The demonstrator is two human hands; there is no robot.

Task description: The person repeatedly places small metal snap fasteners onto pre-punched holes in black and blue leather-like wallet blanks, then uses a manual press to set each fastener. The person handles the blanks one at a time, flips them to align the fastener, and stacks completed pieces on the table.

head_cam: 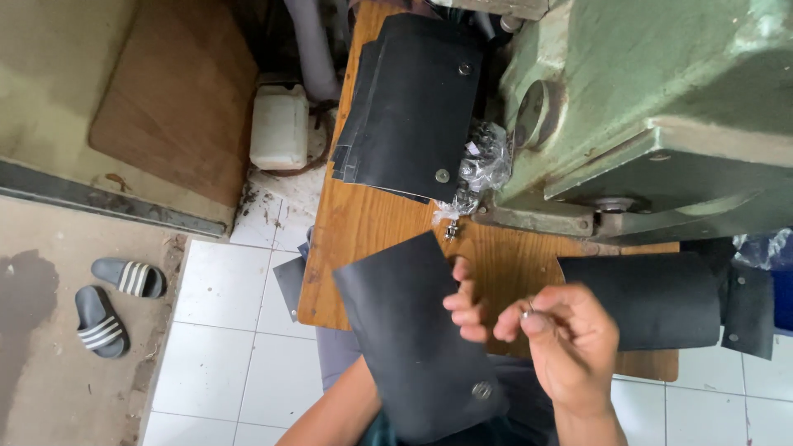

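My left hand (465,304) holds a black leather-like sheet (413,339) from underneath; only its fingertips show past the sheet's right edge. The sheet has a metal snap (481,390) near its lower corner. My right hand (570,343) pinches a small metal snap part (527,311) between thumb and fingers, close to the left fingertips. Both hands hover over the near edge of a wooden table (363,223).
A stack of black sheets with snaps (409,107) lies at the table's far end. A clear bag of metal parts (483,165) sits beside a green press machine (661,116). More black sheets (661,297) lie at right. A white jug (279,125) and sandals (111,301) are on the floor.
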